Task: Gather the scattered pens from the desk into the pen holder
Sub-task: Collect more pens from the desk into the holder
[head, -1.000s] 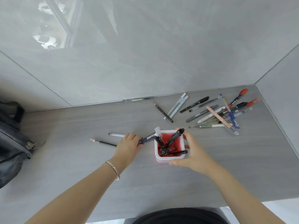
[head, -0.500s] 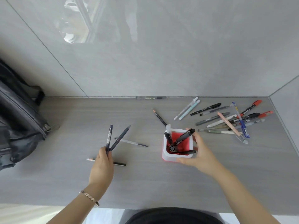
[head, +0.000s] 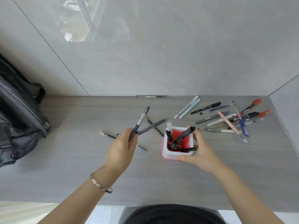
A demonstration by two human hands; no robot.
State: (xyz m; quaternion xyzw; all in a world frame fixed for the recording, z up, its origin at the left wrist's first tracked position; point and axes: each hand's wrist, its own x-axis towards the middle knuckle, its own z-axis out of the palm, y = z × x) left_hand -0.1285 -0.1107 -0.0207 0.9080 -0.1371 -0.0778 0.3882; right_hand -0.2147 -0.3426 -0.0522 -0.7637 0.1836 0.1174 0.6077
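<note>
Two dark pens point(head: 142, 122) are being held splayed in the left hand's point(head: 120, 149) closed grip; the pen holder point(head: 177, 155), on the worktop point(head: 80, 167), is being gripped by the right hand point(head: 199, 152), four pens inside.

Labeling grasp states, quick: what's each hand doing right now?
Left hand: closed on two dark pens, lifted off the desk.
Right hand: closed around the pen holder, steadying it.

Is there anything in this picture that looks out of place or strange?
One clear pen lies alone against the back wall, far from the main pile, so it is easy to miss. A black pen rests flat across the pen holder rim rather than standing inside.
</note>
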